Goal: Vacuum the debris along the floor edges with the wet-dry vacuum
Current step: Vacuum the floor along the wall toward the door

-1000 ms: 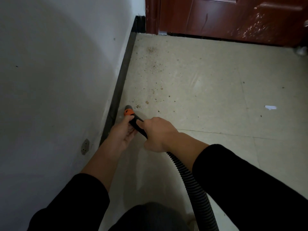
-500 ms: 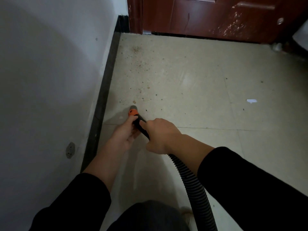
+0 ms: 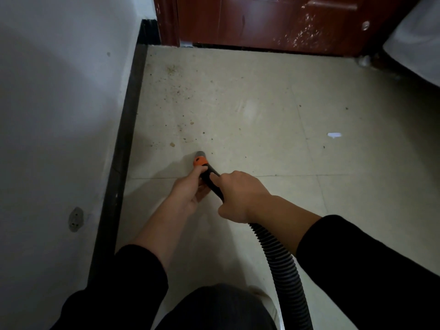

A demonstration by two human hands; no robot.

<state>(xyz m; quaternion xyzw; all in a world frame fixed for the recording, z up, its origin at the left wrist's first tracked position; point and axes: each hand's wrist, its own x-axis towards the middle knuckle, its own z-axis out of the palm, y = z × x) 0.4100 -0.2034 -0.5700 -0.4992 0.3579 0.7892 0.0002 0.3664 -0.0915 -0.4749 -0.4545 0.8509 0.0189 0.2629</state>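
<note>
Nearest the camera, a dark-clothed knee (image 3: 214,306) fills the bottom edge, with black sleeves (image 3: 381,270) on either side. A black ribbed hose (image 3: 281,263) comes up from that edge beside the knee, so what it joins is cut off. It runs into the right hand (image 3: 240,196), whose fingers curl round it from above in a full grip. Just ahead, the left hand (image 3: 188,189) wraps the smooth black nozzle (image 3: 209,172) from the left, its fingertips close under the orange collar (image 3: 199,161). The nozzle's grey tip (image 3: 200,154) points down at the pale tiled floor (image 3: 262,151), but whether it touches cannot be told. The tip sits a little in from the floor's left edge, apart from the dark baseboard (image 3: 126,144). Debris (image 3: 172,145) lies just beyond and to the left of the tip as brown crumbs. Finer specks carry on along the left edge and thicken toward the far left corner. A white scrap (image 3: 334,135) lies well to the right. The white wall (image 3: 59,115) on the left carries a small grey oval plate (image 3: 75,219) low down, its detail too dim to read. Along the far edge stands a red-brown door (image 3: 273,20), flecked pale near its foot. A pale shape (image 3: 419,44) in the far right corner is cut off and cannot be identified.
</note>
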